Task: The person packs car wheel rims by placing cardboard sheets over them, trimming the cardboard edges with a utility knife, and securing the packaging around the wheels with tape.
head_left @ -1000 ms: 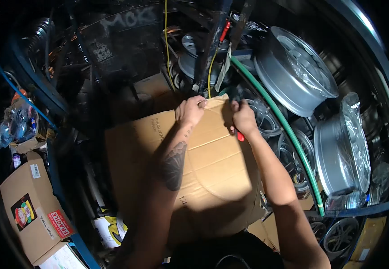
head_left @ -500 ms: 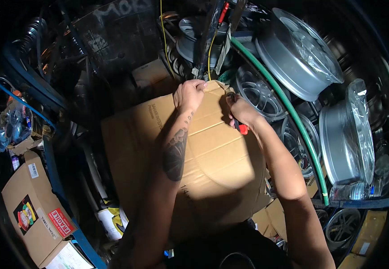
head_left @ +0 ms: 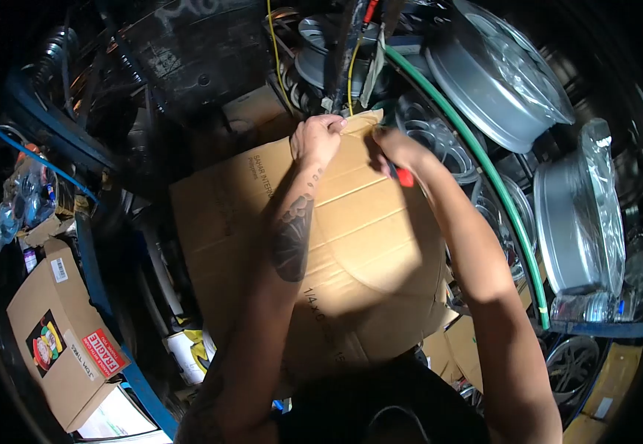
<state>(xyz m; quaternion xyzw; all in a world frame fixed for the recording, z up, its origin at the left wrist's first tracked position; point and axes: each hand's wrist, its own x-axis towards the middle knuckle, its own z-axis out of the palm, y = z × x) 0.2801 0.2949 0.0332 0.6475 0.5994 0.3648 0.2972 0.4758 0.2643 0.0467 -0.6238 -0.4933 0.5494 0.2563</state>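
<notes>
A large flat piece of cardboard [head_left: 366, 237] with printed text lies in front of my body, tilted, its far edge near the dark metal post. My left hand [head_left: 317, 140] is closed on the far edge, thumb toward the right. At the far right corner my right hand [head_left: 403, 154] is closed round a tool with a red end [head_left: 404, 177]; its working end is hidden by the hand and the cardboard. A light flap [head_left: 366, 118] of the edge sticks up between the hands.
Silver wheel rims [head_left: 491, 74] stand at the right behind a green hose [head_left: 484, 163]. At the left sit a brown box [head_left: 62, 333] with a red label and a blue rail [head_left: 106, 296]. A yellow cable [head_left: 273, 52] hangs at the back.
Both hands and the cardboard's far edge appear higher in view. My right hand has turned round the tool, whose red end now points right. My left hand keeps its hold.
</notes>
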